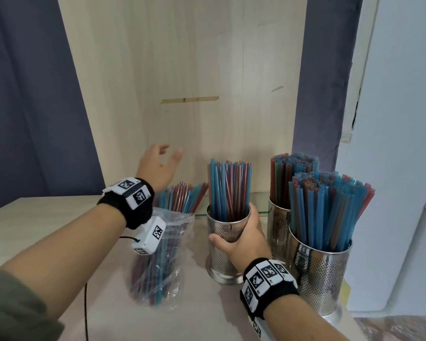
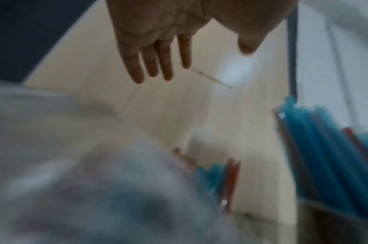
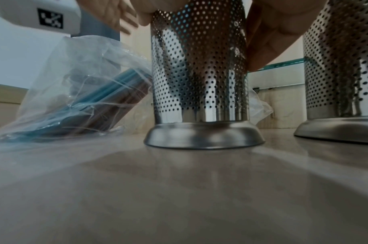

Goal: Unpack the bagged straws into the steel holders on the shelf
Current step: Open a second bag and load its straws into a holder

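Observation:
A clear plastic bag (image 1: 162,262) of blue and red straws lies on the wooden shelf (image 1: 47,230), its open end toward the back wall. The bag (image 3: 78,92) leans beside the middle holder in the right wrist view. My right hand (image 1: 241,239) grips the perforated steel holder (image 1: 225,252), which stands upright and holds blue and red straws (image 1: 229,188). Thumb and fingers wrap that holder (image 3: 199,71). My left hand (image 1: 161,163) hovers above the bag's open end with fingers (image 2: 154,62) straight and spread, holding nothing.
Two more steel holders (image 1: 320,274) (image 1: 278,230) packed with straws stand at the right, close to the gripped one. A wooden back panel (image 1: 182,70) rises behind. A glass ledge edge (image 3: 283,64) runs behind the holders. The shelf's right edge lies just past the front holder.

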`<state>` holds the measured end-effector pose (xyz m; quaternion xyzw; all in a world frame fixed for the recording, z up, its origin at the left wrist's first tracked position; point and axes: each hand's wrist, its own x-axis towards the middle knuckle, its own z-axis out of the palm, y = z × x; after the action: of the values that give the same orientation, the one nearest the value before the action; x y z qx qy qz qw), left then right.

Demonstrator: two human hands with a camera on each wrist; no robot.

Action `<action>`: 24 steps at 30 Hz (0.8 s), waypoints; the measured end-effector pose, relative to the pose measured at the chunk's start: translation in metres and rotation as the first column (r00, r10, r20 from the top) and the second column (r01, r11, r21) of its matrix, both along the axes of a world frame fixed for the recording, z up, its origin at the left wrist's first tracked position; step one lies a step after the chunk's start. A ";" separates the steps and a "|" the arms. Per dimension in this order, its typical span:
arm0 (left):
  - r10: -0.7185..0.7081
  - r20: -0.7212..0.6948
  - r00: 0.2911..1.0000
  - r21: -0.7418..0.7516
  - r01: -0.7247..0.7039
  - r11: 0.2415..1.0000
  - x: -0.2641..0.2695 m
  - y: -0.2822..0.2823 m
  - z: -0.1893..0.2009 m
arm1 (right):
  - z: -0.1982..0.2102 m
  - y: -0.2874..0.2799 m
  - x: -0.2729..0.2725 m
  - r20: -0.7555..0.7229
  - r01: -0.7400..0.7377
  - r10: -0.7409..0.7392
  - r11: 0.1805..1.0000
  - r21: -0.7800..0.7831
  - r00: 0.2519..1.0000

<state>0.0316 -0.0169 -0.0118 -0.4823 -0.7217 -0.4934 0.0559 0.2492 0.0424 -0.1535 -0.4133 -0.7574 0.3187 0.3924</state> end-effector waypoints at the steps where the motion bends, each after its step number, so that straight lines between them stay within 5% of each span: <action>1: 0.087 -0.001 0.996 -0.104 -0.087 0.991 -0.010 -0.004 -0.006 | 0.000 0.000 0.000 0.000 0.000 0.000 1.000 0.002 1.000; 4: 0.183 -0.008 0.983 -0.452 -0.166 0.876 -0.028 -0.012 -0.040 | 0.001 -0.001 0.000 0.002 0.002 -0.002 1.000 0.006 1.000; 9: 0.112 -0.002 0.994 -0.607 -0.090 0.789 -0.028 -0.018 -0.087 | 0.001 -0.002 -0.001 -0.003 0.011 -0.011 1.000 0.022 1.000; 13: 0.108 -0.063 0.992 -0.505 -0.125 0.854 -0.029 -0.022 -0.111 | 0.002 -0.002 -0.001 -0.008 0.015 -0.015 1.000 0.016 1.000; 19: -0.082 -0.011 0.997 -0.385 0.072 0.920 -0.041 -0.046 -0.125 | 0.003 -0.005 -0.002 0.001 0.035 -0.035 0.999 0.019 0.999; 24: -0.072 0.019 0.997 -0.235 0.074 0.969 -0.038 -0.063 -0.134 | 0.003 -0.005 -0.003 0.017 0.045 -0.045 0.999 0.008 0.999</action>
<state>-0.0060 -0.0802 -0.1459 -0.5092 -0.7571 -0.4085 -0.0239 0.2465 0.0372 -0.1503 -0.4316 -0.7523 0.3033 0.3945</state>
